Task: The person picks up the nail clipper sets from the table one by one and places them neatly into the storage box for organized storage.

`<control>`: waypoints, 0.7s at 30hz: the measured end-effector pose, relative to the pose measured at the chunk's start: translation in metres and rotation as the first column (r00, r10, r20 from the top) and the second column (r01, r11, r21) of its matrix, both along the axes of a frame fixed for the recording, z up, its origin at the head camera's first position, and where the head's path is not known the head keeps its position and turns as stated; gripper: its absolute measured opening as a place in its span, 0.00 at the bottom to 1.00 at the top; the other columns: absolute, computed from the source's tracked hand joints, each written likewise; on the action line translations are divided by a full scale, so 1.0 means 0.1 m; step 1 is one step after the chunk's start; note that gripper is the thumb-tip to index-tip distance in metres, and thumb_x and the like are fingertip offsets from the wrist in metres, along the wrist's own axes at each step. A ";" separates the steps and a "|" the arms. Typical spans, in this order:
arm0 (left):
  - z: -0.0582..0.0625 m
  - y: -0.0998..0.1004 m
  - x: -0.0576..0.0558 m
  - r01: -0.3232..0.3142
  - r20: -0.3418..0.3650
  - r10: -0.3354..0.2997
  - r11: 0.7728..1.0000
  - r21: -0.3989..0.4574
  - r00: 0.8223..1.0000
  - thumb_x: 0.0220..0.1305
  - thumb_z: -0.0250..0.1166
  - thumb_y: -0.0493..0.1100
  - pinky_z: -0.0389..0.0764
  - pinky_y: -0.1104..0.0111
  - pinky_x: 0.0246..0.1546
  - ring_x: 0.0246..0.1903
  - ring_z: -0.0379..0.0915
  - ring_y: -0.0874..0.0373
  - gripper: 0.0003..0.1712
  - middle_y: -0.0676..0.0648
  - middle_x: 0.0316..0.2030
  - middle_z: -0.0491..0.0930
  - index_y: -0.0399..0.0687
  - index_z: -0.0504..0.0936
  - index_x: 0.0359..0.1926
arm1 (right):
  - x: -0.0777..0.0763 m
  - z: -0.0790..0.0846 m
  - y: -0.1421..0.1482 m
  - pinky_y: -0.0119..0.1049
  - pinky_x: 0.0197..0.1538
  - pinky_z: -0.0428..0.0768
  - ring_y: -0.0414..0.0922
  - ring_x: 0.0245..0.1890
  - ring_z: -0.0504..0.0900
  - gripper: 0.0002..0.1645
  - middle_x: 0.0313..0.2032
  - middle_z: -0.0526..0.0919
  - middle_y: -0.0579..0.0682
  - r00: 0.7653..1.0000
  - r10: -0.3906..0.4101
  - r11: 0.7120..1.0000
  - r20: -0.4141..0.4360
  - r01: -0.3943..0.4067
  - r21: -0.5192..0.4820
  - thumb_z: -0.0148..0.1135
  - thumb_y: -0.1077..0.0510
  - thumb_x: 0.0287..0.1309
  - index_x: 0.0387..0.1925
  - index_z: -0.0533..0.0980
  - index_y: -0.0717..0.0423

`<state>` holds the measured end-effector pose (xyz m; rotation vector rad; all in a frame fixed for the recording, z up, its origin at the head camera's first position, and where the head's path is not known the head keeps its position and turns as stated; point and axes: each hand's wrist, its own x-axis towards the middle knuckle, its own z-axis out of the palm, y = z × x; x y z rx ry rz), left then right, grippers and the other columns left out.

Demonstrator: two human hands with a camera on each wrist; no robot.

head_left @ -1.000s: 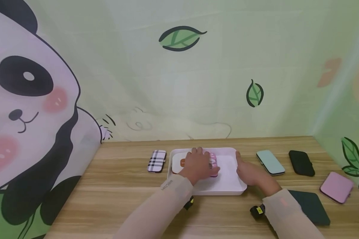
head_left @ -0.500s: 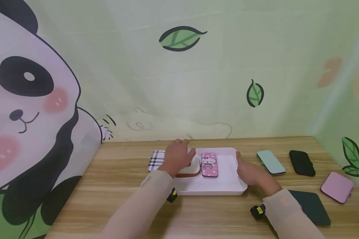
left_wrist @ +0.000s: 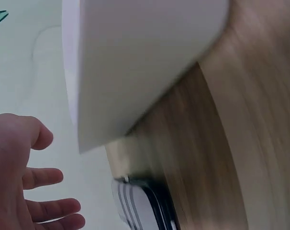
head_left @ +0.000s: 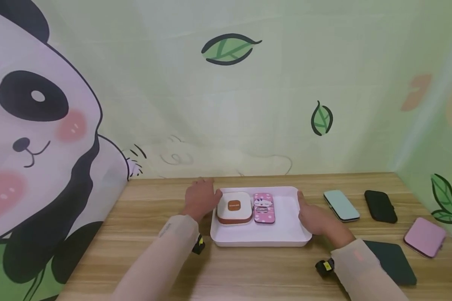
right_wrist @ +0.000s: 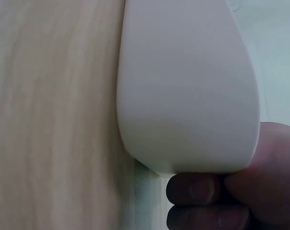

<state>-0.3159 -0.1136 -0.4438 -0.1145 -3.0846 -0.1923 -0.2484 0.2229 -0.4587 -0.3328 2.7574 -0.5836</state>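
A white tray (head_left: 261, 241) lies on the table. Inside it, at the left, sits a rounded square white-and-brown case (head_left: 234, 207); right of that is a pink case with a cartoon cat (head_left: 263, 208). My left hand (head_left: 200, 197) hovers just left of the tray, hiding the plaid case in the head view. In the left wrist view its fingers are spread and hold nothing, with the striped plaid case (left_wrist: 135, 206) on the table near them. My right hand (head_left: 316, 217) grips the tray's right wall; in the right wrist view its fingers curl against the outer side (right_wrist: 188, 96).
Right of the tray lie a mint case (head_left: 341, 205), a black case (head_left: 380, 206) and a pink square case (head_left: 425, 237). A dark green flat case (head_left: 393, 261) is partly behind the right sleeve. A printed cloth (head_left: 248, 104) hangs along the table's back edge.
My left hand has moved left from over the pink cartoon case, across the white-and-brown case, to above the plaid case, uncovering both cases in the tray. My right hand stays on the tray.
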 end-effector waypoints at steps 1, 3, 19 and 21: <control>-0.01 -0.03 -0.01 -0.005 0.006 0.005 1.000 -0.004 1.000 0.70 0.51 0.58 0.75 0.49 0.57 0.59 0.71 0.42 0.33 0.37 0.60 0.75 0.46 0.72 0.68 | 0.00 0.00 0.00 0.38 0.26 0.69 0.43 0.19 0.68 0.42 0.22 0.71 0.51 1.000 -0.001 1.000 -0.003 0.001 0.003 0.38 0.57 0.75 0.76 0.31 0.71; -0.03 -0.08 -0.02 -0.017 0.022 0.017 1.000 -0.007 1.000 0.68 0.53 0.57 0.75 0.48 0.56 0.58 0.71 0.41 0.33 0.37 0.58 0.76 0.45 0.72 0.68 | 0.00 0.00 0.00 0.37 0.25 0.68 0.42 0.18 0.66 0.42 0.22 0.71 0.50 1.000 0.002 1.000 -0.014 -0.002 0.011 0.38 0.57 0.75 0.76 0.31 0.72; -0.26 -0.40 0.01 -0.125 0.176 0.120 0.992 0.013 0.977 0.60 0.63 0.60 0.76 0.49 0.44 0.45 0.69 0.42 0.37 0.37 0.46 0.74 0.42 0.71 0.64 | -0.03 -0.05 0.01 0.38 0.24 0.68 0.42 0.17 0.64 0.42 0.23 0.72 0.51 1.000 -0.005 1.000 -0.017 0.005 0.009 0.38 0.56 0.75 0.76 0.31 0.71; -0.27 -0.39 0.01 -0.124 0.185 0.118 0.992 0.019 0.976 0.59 0.64 0.60 0.76 0.49 0.45 0.45 0.69 0.42 0.39 0.37 0.47 0.74 0.41 0.71 0.64 | -0.03 -0.04 0.01 0.38 0.24 0.68 0.42 0.18 0.65 0.42 0.26 0.74 0.52 1.000 -0.007 1.000 -0.014 0.007 0.005 0.38 0.56 0.75 0.76 0.31 0.71</control>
